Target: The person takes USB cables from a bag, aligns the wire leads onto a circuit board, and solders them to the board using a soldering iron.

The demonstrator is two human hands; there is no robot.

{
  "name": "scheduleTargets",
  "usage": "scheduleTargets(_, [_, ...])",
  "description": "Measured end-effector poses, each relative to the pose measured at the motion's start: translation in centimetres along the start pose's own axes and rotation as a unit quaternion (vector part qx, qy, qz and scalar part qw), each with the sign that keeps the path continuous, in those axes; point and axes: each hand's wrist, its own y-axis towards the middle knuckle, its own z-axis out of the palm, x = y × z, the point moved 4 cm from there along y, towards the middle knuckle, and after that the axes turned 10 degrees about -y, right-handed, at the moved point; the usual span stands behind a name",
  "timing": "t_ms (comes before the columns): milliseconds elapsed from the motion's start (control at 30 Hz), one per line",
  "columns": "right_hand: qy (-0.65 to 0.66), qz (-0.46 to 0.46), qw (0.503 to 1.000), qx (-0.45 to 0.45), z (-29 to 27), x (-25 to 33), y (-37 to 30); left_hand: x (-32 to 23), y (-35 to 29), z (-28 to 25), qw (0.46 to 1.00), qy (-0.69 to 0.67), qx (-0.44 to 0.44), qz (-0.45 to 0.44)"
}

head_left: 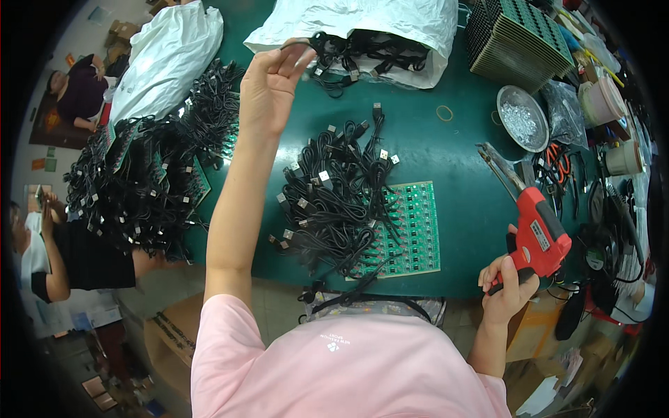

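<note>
My left hand point(272, 87) reaches far forward to the mouth of a white plastic bag point(279, 24). Its fingers are closed on a black USB cable point(298, 44), part of a bundle point(355, 52) spilling from the bag. In my right hand point(511, 289) is a red soldering gun point(540, 233) with a long metal tip, raised over the right side of the table. Between my arms lies a green circuit board panel point(418, 230), its left part covered by a heap of coiled black USB cables point(334, 188) with silver plugs.
A large pile of boards with cables point(132, 188) fills the left, beside another white bag point(167, 59). At the right stand stacked circuit boards point(519, 42), a metal bowl of small clear pieces point(521, 118) and tangled tools. Two people are at the far left.
</note>
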Motion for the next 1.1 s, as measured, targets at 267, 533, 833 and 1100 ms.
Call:
scheduleTargets(267, [0.033,0.022,0.999,0.029,2.4,0.7,0.0,3.6,-10.7,10.8,0.862,0.45,0.221,-0.081])
scheduleTargets(533, [-0.088,-0.026,0.993,0.072,6.4,1.0,-0.8,6.0,-18.5,12.0,0.723,0.589,0.361,-0.021])
scheduleTargets(833, [0.042,0.116,0.982,0.14,6.1,-0.4,-1.3,5.5,-19.1,11.5,0.751,0.545,0.371,0.01])
scheduleTargets(1100, [-0.148,-0.073,0.982,0.087,6.5,0.1,-2.8,6.3,-20.1,10.0,0.833,0.364,0.211,-0.358])
